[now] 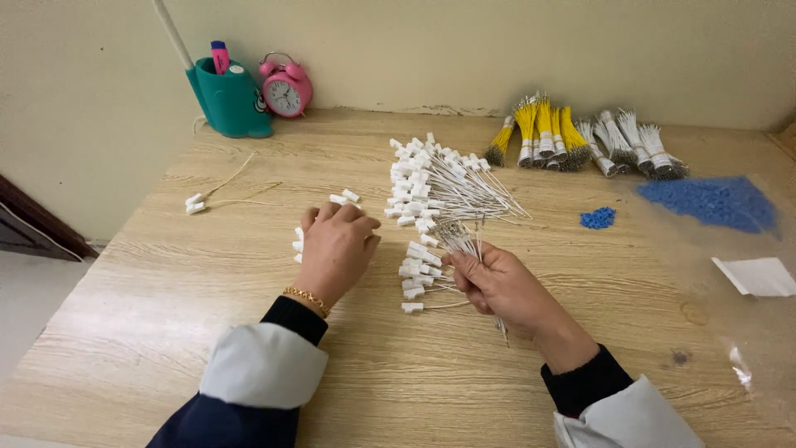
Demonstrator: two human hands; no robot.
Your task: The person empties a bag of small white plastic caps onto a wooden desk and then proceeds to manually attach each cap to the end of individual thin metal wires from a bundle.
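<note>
Bare light wooden tabletop (249, 373) lies open before my wrists and at far left. Ahead, a fanned pile of white-tipped wires (439, 178) blocks the centre; scattered blue plastic beads (713, 202) and yellow wire bundles (543, 133) crowd the right.

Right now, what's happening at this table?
A person is handling white-tipped wires on a wooden table. The right hand pinches a small bunch of wires; the left hand rests palm down on a few loose ones. A bigger pile lies just beyond. Yellow and white bundles and blue beads sit far right.
</note>
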